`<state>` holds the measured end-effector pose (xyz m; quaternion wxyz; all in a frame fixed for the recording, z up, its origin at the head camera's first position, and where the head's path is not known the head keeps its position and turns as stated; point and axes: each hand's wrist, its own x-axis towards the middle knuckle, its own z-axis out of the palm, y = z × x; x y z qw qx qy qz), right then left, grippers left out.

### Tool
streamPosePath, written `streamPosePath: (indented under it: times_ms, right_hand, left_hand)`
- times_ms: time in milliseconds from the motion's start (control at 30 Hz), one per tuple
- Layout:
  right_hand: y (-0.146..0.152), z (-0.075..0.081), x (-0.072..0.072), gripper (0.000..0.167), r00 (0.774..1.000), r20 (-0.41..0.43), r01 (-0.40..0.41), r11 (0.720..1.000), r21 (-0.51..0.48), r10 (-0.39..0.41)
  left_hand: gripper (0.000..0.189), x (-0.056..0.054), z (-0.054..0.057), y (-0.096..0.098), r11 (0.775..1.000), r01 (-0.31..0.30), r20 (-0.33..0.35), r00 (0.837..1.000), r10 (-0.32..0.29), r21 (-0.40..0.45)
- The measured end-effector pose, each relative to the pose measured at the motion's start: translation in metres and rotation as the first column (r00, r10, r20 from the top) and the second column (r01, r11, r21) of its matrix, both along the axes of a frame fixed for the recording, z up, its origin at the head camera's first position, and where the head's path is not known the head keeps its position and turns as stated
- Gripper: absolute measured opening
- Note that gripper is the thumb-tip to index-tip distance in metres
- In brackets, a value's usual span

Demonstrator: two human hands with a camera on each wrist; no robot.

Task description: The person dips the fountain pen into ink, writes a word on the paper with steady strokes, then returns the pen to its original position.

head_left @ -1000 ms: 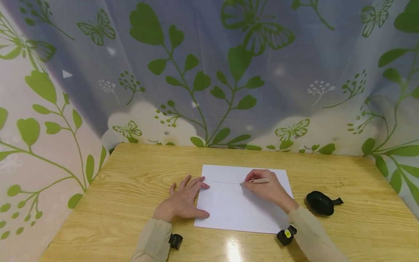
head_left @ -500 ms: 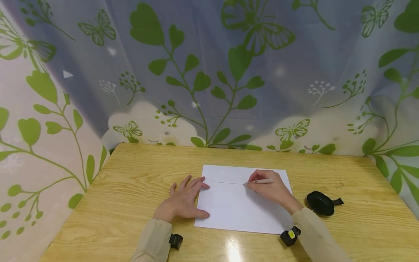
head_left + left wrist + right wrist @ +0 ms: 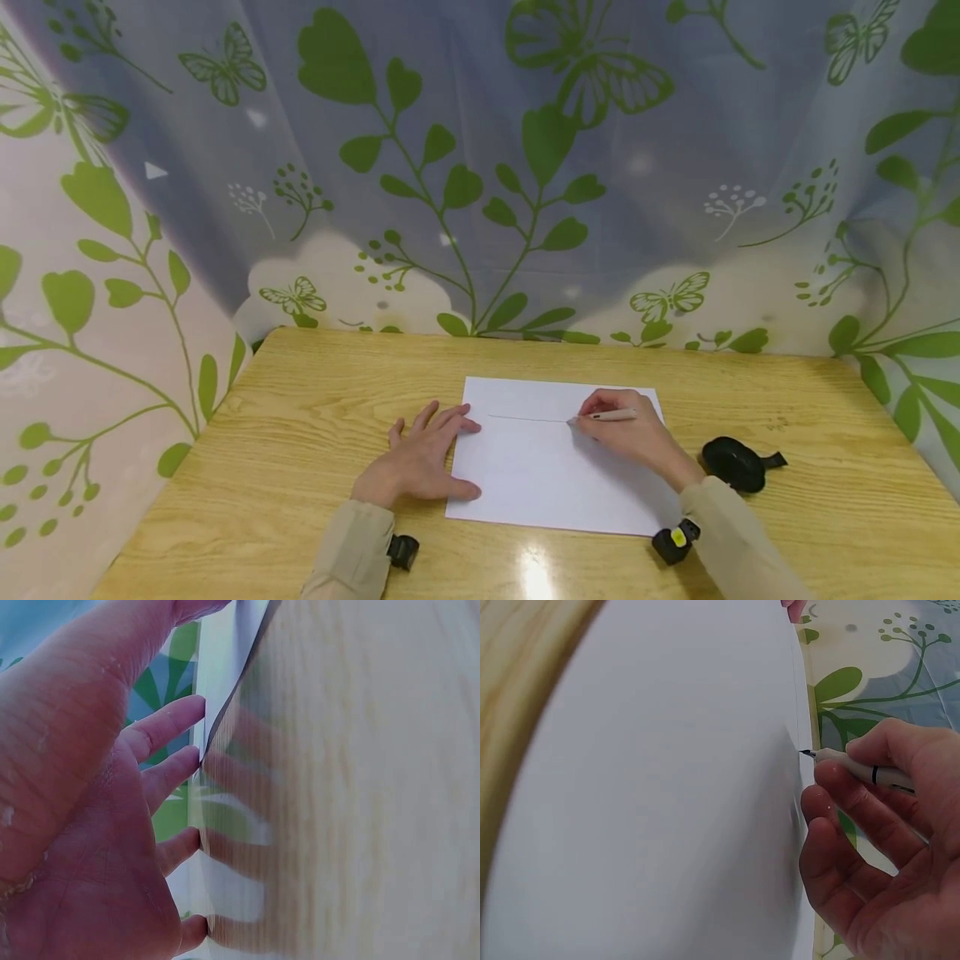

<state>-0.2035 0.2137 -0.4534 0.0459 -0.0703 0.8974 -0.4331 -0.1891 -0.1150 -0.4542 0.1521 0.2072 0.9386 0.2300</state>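
Note:
A sheet of white paper [image 3: 517, 492] lies on the wooden table, with one thin dark line [image 3: 525, 418] running across its upper part. My right hand [image 3: 626, 433] pinches a pale fountain pen [image 3: 615, 414], its nib touching the paper at the line's right end. In the right wrist view, the dark nib [image 3: 807, 753] shows ahead of the thumb and fingertips. My left hand [image 3: 420, 462] rests spread at the paper's left edge, thumb and some fingertips on the sheet. Seen from the left wrist, the fingers [image 3: 176, 769] are apart and touch the surface.
A small black pan-shaped dish [image 3: 733, 464] with a short handle stands right of the paper, near my right forearm. Behind the wooden table [image 3: 300, 392] hangs a curtain [image 3: 480, 208] patterned with leaves and butterflies. Each wrist wears a small black camera [image 3: 402, 552].
My right hand has slid a little to the right with the fountain pen, and the line on the paper has grown longer that way. The left hand stays put.

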Motion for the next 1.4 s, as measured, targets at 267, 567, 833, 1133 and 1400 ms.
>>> streamPosePath:
  times_ms: [267, 567, 833, 1133, 1400]
  right_hand:
    - [0.006, 0.003, 0.001, 0.007, 1.0, 0.0, 0.005, 1.0, -0.007, -0.005]
    - [0.015, 0.007, 0.004, 0.011, 1.0, 0.017, -0.006, 1.0, 0.007, 0.006]
    - [0.02, 0.007, 0.004, 0.011, 0.999, 0.033, 0.012, 1.0, 0.017, -0.013]
    - [0.026, 0.008, 0.005, 0.01, 0.998, 0.044, 0.034, 0.999, 0.031, -0.035]
    - [0.031, 0.011, 0.009, 0.012, 0.999, 0.029, 0.027, 0.999, 0.036, -0.028]
  left_hand:
    - [0.073, -0.001, 0.0, 0.0, 1.0, 0.006, -0.005, 1.0, -0.006, 0.006]
    - [0.074, -0.001, 0.002, 0.001, 1.0, 0.006, 0.001, 1.0, -0.006, -0.002]
    - [0.074, -0.001, 0.002, 0.002, 1.0, -0.001, 0.001, 1.0, 0.001, -0.016]
    - [0.074, -0.001, 0.001, 0.001, 1.0, 0.002, 0.0, 1.0, -0.002, -0.011]
    - [0.073, -0.001, 0.0, 0.0, 1.0, -0.001, 0.003, 1.0, 0.001, -0.014]
